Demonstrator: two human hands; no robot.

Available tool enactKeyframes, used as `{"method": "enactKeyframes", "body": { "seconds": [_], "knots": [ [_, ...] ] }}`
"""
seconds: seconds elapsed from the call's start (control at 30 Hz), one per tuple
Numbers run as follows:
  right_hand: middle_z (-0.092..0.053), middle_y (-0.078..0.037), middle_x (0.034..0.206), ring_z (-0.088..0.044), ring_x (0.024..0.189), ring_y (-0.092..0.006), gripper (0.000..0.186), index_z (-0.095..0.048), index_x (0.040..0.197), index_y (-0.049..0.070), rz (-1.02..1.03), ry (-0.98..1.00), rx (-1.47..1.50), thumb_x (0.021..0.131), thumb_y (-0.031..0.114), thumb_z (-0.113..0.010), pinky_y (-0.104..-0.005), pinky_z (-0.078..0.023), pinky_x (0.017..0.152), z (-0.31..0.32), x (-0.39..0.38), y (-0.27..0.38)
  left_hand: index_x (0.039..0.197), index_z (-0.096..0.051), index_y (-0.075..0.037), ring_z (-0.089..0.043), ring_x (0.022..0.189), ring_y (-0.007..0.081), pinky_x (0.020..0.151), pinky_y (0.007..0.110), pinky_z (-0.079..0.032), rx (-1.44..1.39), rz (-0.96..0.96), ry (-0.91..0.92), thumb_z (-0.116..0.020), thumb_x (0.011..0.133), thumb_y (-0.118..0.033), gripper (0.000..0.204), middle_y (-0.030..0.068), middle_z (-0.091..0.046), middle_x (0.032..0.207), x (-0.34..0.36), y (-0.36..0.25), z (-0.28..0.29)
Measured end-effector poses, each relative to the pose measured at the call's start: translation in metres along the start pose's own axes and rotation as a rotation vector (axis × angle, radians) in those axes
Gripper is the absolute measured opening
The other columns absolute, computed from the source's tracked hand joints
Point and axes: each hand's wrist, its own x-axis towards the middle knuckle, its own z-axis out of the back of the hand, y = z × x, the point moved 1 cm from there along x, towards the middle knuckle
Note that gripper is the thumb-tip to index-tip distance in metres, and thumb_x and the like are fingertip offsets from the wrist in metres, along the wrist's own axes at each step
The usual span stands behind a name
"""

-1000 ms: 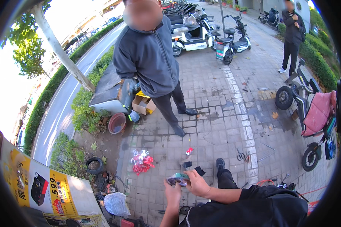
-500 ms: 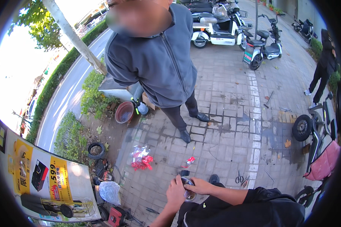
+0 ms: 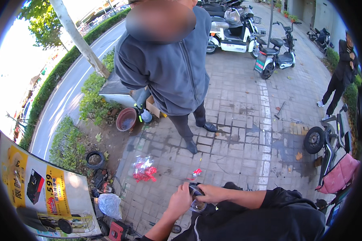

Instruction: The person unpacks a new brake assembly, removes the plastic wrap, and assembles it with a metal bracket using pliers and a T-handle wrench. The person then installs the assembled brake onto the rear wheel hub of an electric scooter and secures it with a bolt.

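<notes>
Close to my body, my left hand (image 3: pixel 179 198) and my right hand (image 3: pixel 210 193) are both closed around a small, clear, round container (image 3: pixel 198 206). My left fingers grip its upper left side, and my right hand reaches over its top from the right. Something dark and brownish shows through the clear wall, but I cannot make out what it is. On the paving beyond my hands lie a small red and clear wrapper (image 3: pixel 196 173) and a larger crumpled red and clear plastic packaging (image 3: pixel 144 170).
A person in a grey jacket (image 3: pixel 161 76) stands just ahead; another person (image 3: pixel 341 72) stands far right. An upturned scooter (image 3: pixel 330 152) with a pink cover is at right. A yellow and white sign (image 3: pixel 48 188), a plastic bag (image 3: pixel 110 205) and a red case (image 3: pixel 116 231) are at left.
My hands stay on the container, which appears more tilted, its clear side now showing. The scissors seen at right are no longer visible. The person at far right now has arms folded up.
</notes>
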Motion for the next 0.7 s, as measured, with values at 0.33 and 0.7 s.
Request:
{"method": "enactKeyframes", "body": {
  "seconds": [0.33,0.7],
  "knots": [
    [-0.062,-0.019,0.104,-0.060,0.097,-0.0263,0.046,-0.048,0.123,-0.003,0.184,0.178,0.087,0.089,0.026,-0.060,-0.0366,-0.048,0.086,0.078,0.009,-0.010,0.126,-0.046,0.000,-0.059,0.092,0.0491,0.079,0.054,-0.049,-0.118,-0.037,-0.100,-0.051,0.085,-0.012,0.043,0.0274,-0.059,0.112,0.038,-0.033,0.028],
    [-0.058,-0.007,0.123,-0.052,0.114,-0.0135,0.049,-0.046,0.135,0.000,0.120,0.546,0.433,0.091,0.013,-0.062,-0.0307,-0.042,0.100,0.209,0.021,-0.025,0.126,-0.056,0.001,-0.065,0.094,0.0281,0.084,0.034,-0.051,-0.357,0.046,0.001,-0.051,0.085,-0.003,0.042,0.0189,-0.065,0.103,0.099,-0.098,0.059]
  ]
}}
